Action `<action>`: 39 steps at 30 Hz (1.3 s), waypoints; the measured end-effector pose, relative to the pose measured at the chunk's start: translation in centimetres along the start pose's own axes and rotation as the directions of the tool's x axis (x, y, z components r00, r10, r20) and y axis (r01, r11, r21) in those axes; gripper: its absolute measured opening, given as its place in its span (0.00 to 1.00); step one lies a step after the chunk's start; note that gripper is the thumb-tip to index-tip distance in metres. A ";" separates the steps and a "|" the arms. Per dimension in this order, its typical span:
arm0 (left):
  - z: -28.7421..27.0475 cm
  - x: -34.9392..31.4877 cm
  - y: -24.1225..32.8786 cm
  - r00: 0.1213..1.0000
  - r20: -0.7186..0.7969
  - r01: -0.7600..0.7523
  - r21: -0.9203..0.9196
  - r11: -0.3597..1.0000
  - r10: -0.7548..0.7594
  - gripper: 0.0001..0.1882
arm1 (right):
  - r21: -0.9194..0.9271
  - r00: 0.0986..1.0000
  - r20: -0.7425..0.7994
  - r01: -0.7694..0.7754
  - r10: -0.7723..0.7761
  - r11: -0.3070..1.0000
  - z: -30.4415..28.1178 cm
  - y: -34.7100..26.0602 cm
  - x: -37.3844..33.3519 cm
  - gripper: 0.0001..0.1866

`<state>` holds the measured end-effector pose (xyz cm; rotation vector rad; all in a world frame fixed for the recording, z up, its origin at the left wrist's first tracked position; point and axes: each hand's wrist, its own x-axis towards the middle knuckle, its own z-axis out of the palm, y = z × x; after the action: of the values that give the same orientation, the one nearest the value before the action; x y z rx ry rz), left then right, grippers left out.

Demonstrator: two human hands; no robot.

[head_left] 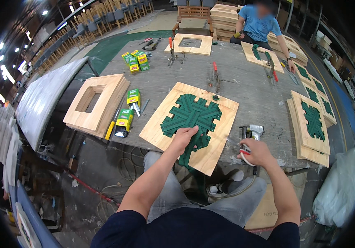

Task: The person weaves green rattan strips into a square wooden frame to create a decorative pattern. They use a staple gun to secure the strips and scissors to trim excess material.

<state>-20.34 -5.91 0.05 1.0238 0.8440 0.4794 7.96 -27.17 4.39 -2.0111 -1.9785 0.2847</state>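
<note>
A square wooden panel (165, 120) lies in front of me at the table's near edge. Dark green webbing straps (194, 113) criss-cross over its middle, their cut ends sticking out around. My left hand (184, 139) pinches one strap, whose loose tail (185, 158) hangs past the panel's near edge. My right hand (256, 153) is closed around a tool with red and white handles and a pale, blurred blade, which looks like scissors (244, 152). Just behind that hand lies a silver and black air stapler (255, 131), partly covered by it, with a hose (243, 191) running down by my knee.
Left stand stacked wooden frames (96, 103), green-yellow boxes (124, 120) and a yellow-handled tool (110, 130). Webbed panels (311, 120) are piled at the right. Clamps (215, 74) stand on the grey table (144, 87). Across it, a person in blue (260, 22) reaches beside another frame.
</note>
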 end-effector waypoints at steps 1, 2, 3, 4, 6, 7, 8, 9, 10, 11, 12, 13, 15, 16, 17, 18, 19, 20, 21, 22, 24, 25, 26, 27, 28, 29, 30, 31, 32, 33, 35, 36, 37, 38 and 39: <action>0.2 -0.3 0.2 1.000 0.025 0.008 0.003 1.000 -0.008 0.21 | -0.069 0.997 0.049 0.057 -0.053 0.996 0.2 -0.9 0.6 0.31; 0.4 -0.5 0.3 0.999 0.034 0.013 0.024 1.000 -0.014 0.20 | -0.112 0.991 0.105 0.091 -0.079 0.990 0.3 -1.3 1.4 0.31; 0.6 -0.8 0.3 0.999 0.038 0.020 0.046 0.999 -0.021 0.20 | -0.150 0.981 0.162 0.129 -0.104 0.980 0.4 -1.6 2.3 0.30; 0.7 -1.0 0.2 0.999 0.041 0.027 0.068 0.997 -0.030 0.19 | -0.185 0.967 0.219 0.169 -0.127 0.968 0.5 -1.9 3.3 0.30; 1.1 -1.2 0.1 0.998 0.060 0.002 0.107 0.994 -0.009 0.19 | -0.187 0.943 0.274 0.247 -0.191 0.951 1.1 -1.9 4.7 0.26; 1.3 -1.2 0.0 0.997 0.071 -0.012 0.126 0.992 0.003 0.19 | -0.202 0.929 0.290 0.295 -0.231 0.934 1.5 -1.9 5.5 0.25; 1.0 -1.2 -0.1 0.998 0.068 -0.026 0.145 0.989 0.016 0.19 | -0.209 0.908 0.309 0.355 -0.283 0.911 1.9 -2.2 6.5 0.24; 0.7 -1.1 -0.1 0.998 0.063 -0.036 0.180 0.983 0.025 0.19 | -0.220 0.898 0.329 0.374 -0.292 0.901 2.2 -2.6 7.3 0.21; 0.3 -1.1 -0.1 0.998 0.057 -0.040 0.197 0.980 0.029 0.20 | -0.208 0.888 0.344 0.390 -0.306 0.897 2.4 -2.9 8.1 0.21; 0.1 -1.1 -0.2 0.998 0.059 -0.042 0.213 0.976 0.030 0.20 | -0.198 0.880 0.359 0.398 -0.311 0.896 2.7 -2.9 8.7 0.20; 0.0 -1.1 -0.2 0.998 0.062 -0.045 0.230 0.972 0.031 0.20 | -0.188 0.871 0.375 0.406 -0.317 0.894 3.0 -2.9 9.1 0.20; -0.1 -1.2 -0.2 0.998 0.053 -0.042 0.209 0.977 0.032 0.20 | -0.167 0.865 0.381 0.411 -0.326 0.896 3.2 -2.7 9.4 0.20; 0.0 -1.3 -0.2 0.999 0.045 -0.033 0.166 0.986 0.026 0.20 | -0.124 0.854 0.397 0.413 -0.336 0.902 3.2 -2.0 9.3 0.19; -0.1 -1.5 0.0 0.998 0.058 -0.029 0.137 0.990 0.021 0.20 | -0.114 0.850 0.392 0.423 -0.350 0.899 3.3 -1.7 9.2 0.19; -0.5 -1.8 0.2 0.998 0.066 -0.024 0.109 0.994 0.017 0.21 | -0.100 0.845 0.387 0.436 -0.369 0.894 3.3 -1.7 9.0 0.18; -0.7 -2.0 0.3 0.997 0.075 -0.019 0.080 0.997 0.013 0.21 | -0.087 0.840 0.382 0.448 -0.386 0.890 3.3 -1.7 8.9 0.18; -0.4 -2.1 0.4 0.998 0.066 -0.015 0.082 0.997 0.009 0.21 | -0.092 0.839 0.366 0.464 -0.403 0.881 3.5 -1.8 9.0 0.18; 0.1 -2.1 0.3 0.998 0.058 -0.012 0.086 0.996 0.007 0.20 | -0.099 0.838 0.348 0.478 -0.420 0.873 3.6 -2.2 9.1 0.18; 0.4 -2.1 0.2 0.999 0.053 -0.011 0.090 0.996 0.006 0.20 | -0.108 0.839 0.328 0.490 -0.435 0.865 3.7 -2.5 9.2 0.18; 0.5 -2.3 0.2 0.998 0.048 -0.043 0.159 0.986 0.036 0.20 | -0.088 0.834 0.343 0.487 -0.432 0.869 3.9 -3.0 9.4 0.18; 1.8 -1.5 -0.3 0.990 0.095 -0.126 0.303 0.945 0.101 0.20 | -0.078 0.851 0.354 0.441 -0.389 0.894 3.8 -3.3 9.5 0.19; 1.9 -1.8 -0.5 0.986 0.053 -0.169 0.264 0.950 0.161 0.19 | -0.033 0.856 0.344 0.422 -0.386 0.906 3.9 -3.5 9.4 0.20; 2.0 -2.1 -0.2 0.993 0.096 -0.081 0.064 0.995 0.075 0.19 | 0.011 0.873 0.328 0.380 -0.362 0.925 4.2 -3.2 8.7 0.20; 2.2 -2.9 0.7 0.976 0.187 -0.110 -0.008 0.994 0.110 0.19 | 0.035 0.899 0.274 0.346 -0.342 0.938 4.6 -2.9 7.7 0.20; 0.7 -3.1 0.6 0.966 0.153 -0.207 -0.024 0.978 0.208 0.20 | 0.065 0.907 0.215 0.356 -0.362 0.932 4.7 -3.5 7.5 0.20; 0.1 -4.3 1.2 0.960 0.077 -0.267 -0.018 0.963 0.268 0.22 | 0.097 0.959 0.129 0.241 -0.252 0.966 4.7 -3.6 6.4 0.20; -0.7 -6.1 2.1 0.965 0.078 -0.238 -0.138 0.961 0.250 0.24 | 0.142 0.988 0.040 0.140 -0.147 0.980 4.3 -4.1 5.5 0.20; -2.4 -7.4 2.5 0.959 0.023 -0.273 -0.194 0.942 0.282 0.23 | 0.191 0.998 -0.049 0.057 -0.048 0.980 3.7 -4.5 4.8 0.20; -3.3 -8.9 2.8 0.948 -0.014 -0.308 -0.281 0.909 0.317 0.21 | 0.213 0.975 -0.175 -0.100 0.139 0.972 3.4 -3.6 3.5 0.21; -3.9 -10.8 3.5 0.946 -0.042 -0.311 -0.394 0.865 0.320 0.21 | 0.255 0.904 -0.287 -0.247 0.318 0.935 3.3 -2.3 1.9 0.21; -6.2 -13.4 4.5 0.897 -0.148 -0.439 -0.399 0.805 0.416 0.23 | 0.317 0.719 -0.432 -0.443 0.544 0.839 3.0 0.5 -0.5 0.21; -5.7 -14.7 6.0 0.880 -0.200 -0.468 -0.520 0.715 0.430 0.24 | 0.316 0.631 -0.475 -0.528 0.613 0.788 2.4 2.7 -2.1 0.22; -5.0 -15.3 7.7 0.849 -0.071 -0.442 -0.639 0.629 0.524 0.27 | 0.248 0.583 -0.535 -0.583 0.611 0.774 2.2 5.1 -3.9 0.22; -4.8 -15.8 9.1 0.867 -0.150 -0.438 -0.683 0.585 0.475 0.30 | 0.173 0.546 -0.592 -0.632 0.593 0.755 1.7 7.2 -5.7 0.23; -2.2 -17.2 11.2 0.868 -0.241 -0.468 -0.688 0.554 0.433 0.30 | 0.131 0.553 -0.509 -0.708 0.660 0.694 1.2 8.5 -7.0 0.23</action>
<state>-32.09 -11.58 16.05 0.4449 0.3244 1.1892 15.34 -34.03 -0.17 -2.5000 -0.8105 -0.1990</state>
